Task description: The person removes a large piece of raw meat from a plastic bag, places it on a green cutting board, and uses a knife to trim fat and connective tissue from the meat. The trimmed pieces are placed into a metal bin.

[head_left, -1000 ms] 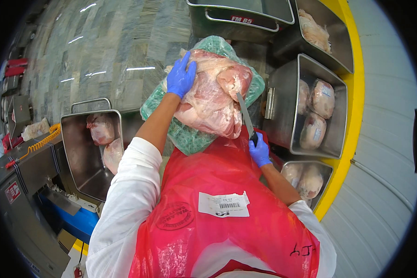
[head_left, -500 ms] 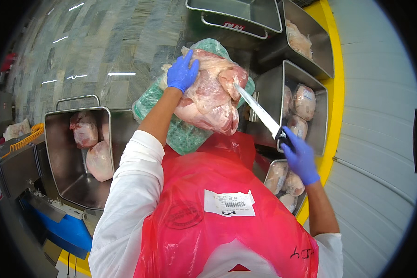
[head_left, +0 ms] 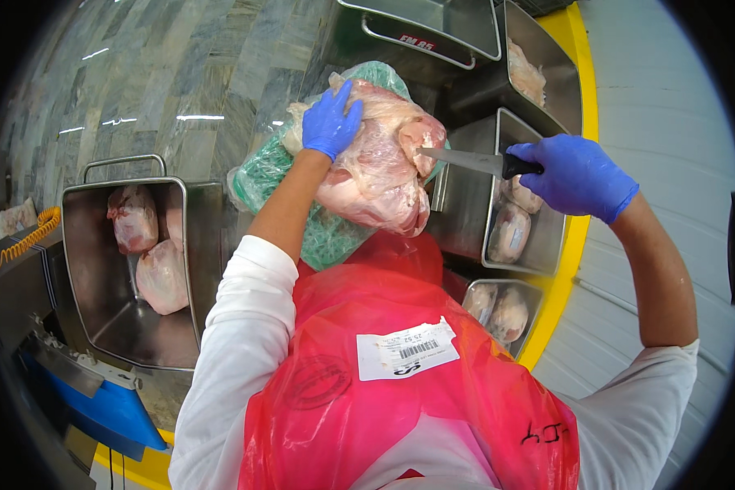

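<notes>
Under my blue-gloved left hand (head_left: 332,122) lies a large piece of raw meat (head_left: 376,175), pale pink with whitish fat. The fingers are stretched out flat over its upper left part. My right hand (head_left: 580,173), also gloved in blue, is closed round the black handle of a knife (head_left: 474,161). The blade points left, and its tip meets the rounded, pinker lump at the meat's right side; whether it has gone in I cannot tell. Beneath the meat, a green surface covered in clear plastic film (head_left: 269,175) sticks out on several sides.
On the left stands a steel bin (head_left: 131,359) holding wrapped meat pieces (head_left: 162,278). More steel bins (head_left: 567,196) with meat line the right side along a yellow edge (head_left: 580,106). Another steel bin (head_left: 420,37) stands ahead. A coiled orange hose (head_left: 33,241) hangs far left.
My right hand has swung up and outward, turning the knife from a steep slant to nearly level. My left hand stays on the meat. The whole view has shifted slightly.
</notes>
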